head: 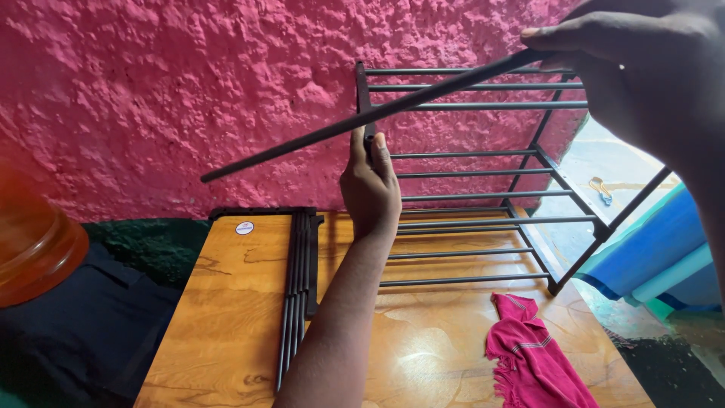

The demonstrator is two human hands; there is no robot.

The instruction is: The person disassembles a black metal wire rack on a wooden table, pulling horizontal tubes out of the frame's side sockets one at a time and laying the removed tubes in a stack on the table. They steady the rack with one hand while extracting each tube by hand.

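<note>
**A:** What has the left hand (370,189) got?

**B:** Its fingers (381,155) are wrapped round the near upright post of a black metal rack with thin horizontal rods (483,174). The rack stands tilted on the far end of the glossy wooden surface with a swirled grain (226,302), close against the rough pink plaster wall (166,91).

**A:** And the right hand (642,68)?

**B:** High in the upper right corner, very near the camera. Its fingers pinch one end of a long, thin black metal rod (362,117), thumb on top. The rod slants down to the left, crosses in front of the rack's top rails and the left hand's fingertips, and its free end hangs in the air before the wall.

**A:** Is the rod touching the rack?

**B:** I cannot tell; it overlaps the post in view, but contact is not clear.

**A:** What else lies on the surface?

**B:** A bundle of loose black rods (296,295) lies lengthwise just left of the left forearm, beside a flat black frame piece (260,212) along the far edge. A round white sticker (244,227) sits near that far corner. A crumpled red cloth (532,355) lies at the near right, well apart from both hands.

**A:** Around the surface?

**B:** An orange translucent plastic container (34,242) at the left edge, dark fabric (83,332) below it, and a blue object (657,242) off to the right.
</note>
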